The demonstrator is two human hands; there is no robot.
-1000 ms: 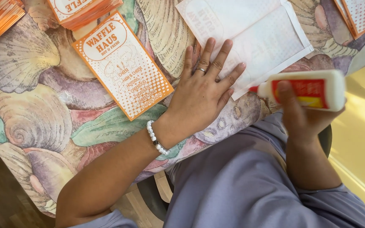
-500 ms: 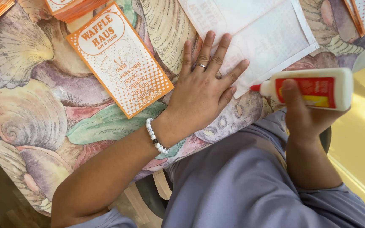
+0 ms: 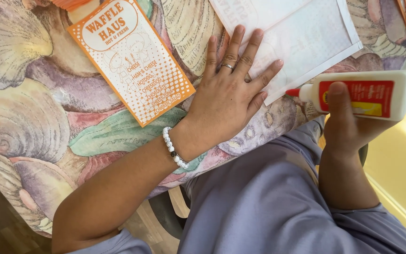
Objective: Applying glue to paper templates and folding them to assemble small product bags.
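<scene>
my left hand lies flat, fingers spread wide, pressing the white sheet near its lower corner | my right hand is closed around the white glue bottle, red tip pointing at the sheet, just off the table edge | orange card beside my left hand on the shell-print tablecloth

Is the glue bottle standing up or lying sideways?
Sideways. The right hand holds the glue bottle level off the table's edge, its red tip pointing toward the white paper.
</scene>
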